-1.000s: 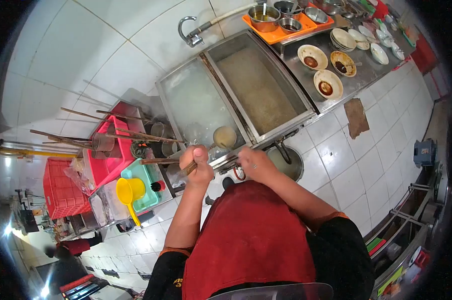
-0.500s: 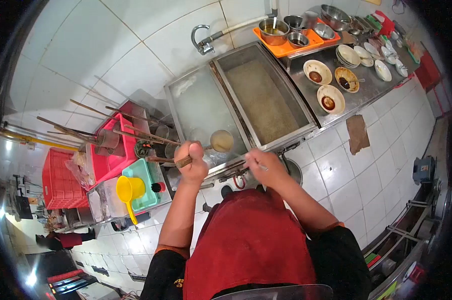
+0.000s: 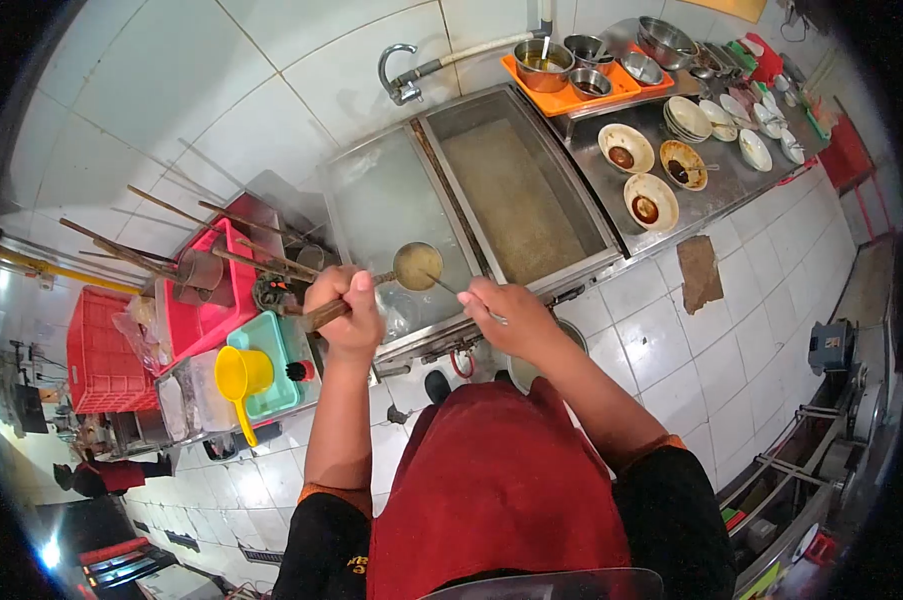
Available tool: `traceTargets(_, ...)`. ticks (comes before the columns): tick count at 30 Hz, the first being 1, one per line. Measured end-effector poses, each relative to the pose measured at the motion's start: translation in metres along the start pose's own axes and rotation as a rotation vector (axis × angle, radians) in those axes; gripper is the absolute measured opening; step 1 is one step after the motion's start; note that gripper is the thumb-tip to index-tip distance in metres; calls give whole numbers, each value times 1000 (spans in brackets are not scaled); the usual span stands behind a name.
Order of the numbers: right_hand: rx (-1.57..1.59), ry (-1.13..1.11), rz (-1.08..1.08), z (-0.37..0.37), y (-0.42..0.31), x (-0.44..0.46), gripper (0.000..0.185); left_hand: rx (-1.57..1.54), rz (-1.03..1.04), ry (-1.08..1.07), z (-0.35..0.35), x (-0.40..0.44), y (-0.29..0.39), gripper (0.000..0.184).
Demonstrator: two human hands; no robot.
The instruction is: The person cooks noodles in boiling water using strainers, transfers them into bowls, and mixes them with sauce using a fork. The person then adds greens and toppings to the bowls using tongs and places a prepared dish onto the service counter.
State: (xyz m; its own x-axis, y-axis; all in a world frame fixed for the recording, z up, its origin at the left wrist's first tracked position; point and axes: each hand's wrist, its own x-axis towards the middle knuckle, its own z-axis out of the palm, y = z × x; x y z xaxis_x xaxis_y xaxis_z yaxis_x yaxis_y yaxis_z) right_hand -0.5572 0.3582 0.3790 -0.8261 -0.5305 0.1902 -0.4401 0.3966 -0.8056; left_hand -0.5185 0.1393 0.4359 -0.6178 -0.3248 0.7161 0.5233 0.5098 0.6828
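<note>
My left hand (image 3: 345,312) is closed around the wooden handle of a noodle strainer (image 3: 417,265). The round strainer sits over the front of the left vat (image 3: 386,205), which holds cloudy, steaming water. Pale contents show in the strainer, too small to name. In my right hand (image 3: 511,316) is a thin metal utensil (image 3: 443,284), its tip reaching into the strainer; its end is hidden, so its kind is unclear. Beside it lies the right vat (image 3: 516,190), filled with brownish liquid.
Three sauced bowls (image 3: 650,201) stand on the steel counter at right, below an orange tray (image 3: 561,100) of metal pots. A tap (image 3: 399,85) is at the back. On the left are a pink bin (image 3: 206,315) with long-handled strainers, a yellow dipper (image 3: 241,375) and a red crate (image 3: 111,350).
The strainer has moved slightly left and up, its bowl showing more plainly. My right hand has come left, bringing the utensil's tip into the strainer. The whole view has shifted a little.
</note>
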Motion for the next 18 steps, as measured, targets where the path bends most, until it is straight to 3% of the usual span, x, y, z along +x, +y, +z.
traceTargets(2, -98, -56, 11, 16, 10, 1, 22, 29, -15, 15, 7, -15, -11, 44)
traceTargets(4, -56, -95, -108, 37, 25, 3, 22, -75, -134, 43, 14, -25, -25, 46)
traceTargets(6, -124, -189, -38, 47, 38, 4, 21, -111, -193, 58, 16, -33, -35, 51)
traceTargets(8, 98, 70, -10, 46, 52, 1, 18, -48, -191, 36, 16, -39, -42, 52)
traceTargets(9, 89, 56, -13, 45, 55, -2, 18, -22, -204, 46, 16, -44, -46, 51)
traceTargets(12, -71, -176, 65, 52, 60, -11, 16, -76, -248, 72, 19, -52, -55, 50)
traceTargets(14, 373, -19, 236, 57, 69, -9, 12, -70, -248, 86, 19, -59, -63, 49)
traceTargets(18, 9, 4, 26, 55, 74, -16, 12, -61, -213, 86, 24, -58, -57, 48)
